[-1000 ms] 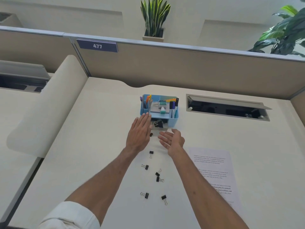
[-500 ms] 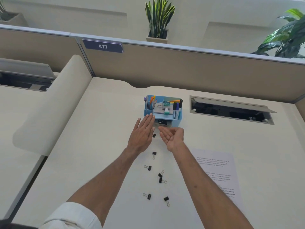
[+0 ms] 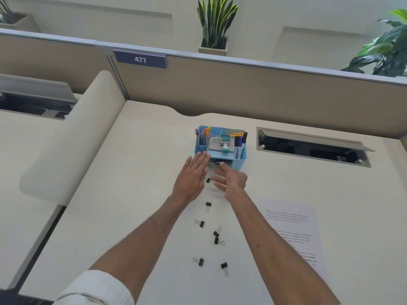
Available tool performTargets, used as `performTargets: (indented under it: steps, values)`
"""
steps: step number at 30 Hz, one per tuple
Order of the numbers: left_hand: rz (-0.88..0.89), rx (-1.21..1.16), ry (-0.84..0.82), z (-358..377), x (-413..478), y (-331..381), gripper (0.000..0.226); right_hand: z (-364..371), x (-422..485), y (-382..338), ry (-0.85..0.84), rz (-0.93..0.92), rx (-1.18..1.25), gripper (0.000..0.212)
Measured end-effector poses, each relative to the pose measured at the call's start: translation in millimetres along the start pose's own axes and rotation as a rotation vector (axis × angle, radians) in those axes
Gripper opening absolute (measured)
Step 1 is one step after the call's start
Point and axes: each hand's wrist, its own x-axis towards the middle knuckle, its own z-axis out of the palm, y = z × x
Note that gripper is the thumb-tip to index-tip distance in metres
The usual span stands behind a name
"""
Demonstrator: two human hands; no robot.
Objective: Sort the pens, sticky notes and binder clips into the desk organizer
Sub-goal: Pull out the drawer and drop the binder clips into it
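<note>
A light blue desk organizer stands on the desk, holding pens, a sticky-note pad and a small drawer opening at its front. My left hand lies flat with straight fingers, its fingertips touching the organizer's front left corner. My right hand is open with fingers spread, its index fingertip at the drawer, where a binder clip's wire shows. One black binder clip lies between my hands. Several more binder clips are scattered on the desk nearer to me.
A printed sheet of paper lies to the right. An open cable hatch is set in the desk right of the organizer. A padded divider runs along the left, and a partition wall closes the back.
Both hands moved forward to the organizer; the left fingertips now touch its corner. The right hand turned from palm-up to fingers reaching at the drawer.
</note>
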Motion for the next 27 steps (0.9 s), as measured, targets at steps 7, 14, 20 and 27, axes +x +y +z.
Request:
performTargets:
  steps: [7, 14, 20, 27]
  values:
    - [-0.01, -0.016, -0.008, 0, -2, 0, 0.056, 0, 3, -6, -0.002, 0.031, 0.018, 0.019]
    - [0.001, -0.002, -0.032, -3, 0, -2, 0.056, -2, 4, -3, 0.109, -0.001, -0.091, 0.012]
    - [-0.004, -0.04, -0.016, 0, -2, -1, 0.056, -9, 1, 8, 0.197, -0.081, -0.181, 0.019]
    - [-0.012, -0.056, -0.012, 2, -2, 1, 0.057, -15, -1, 6, 0.334, -0.755, -0.904, 0.023]
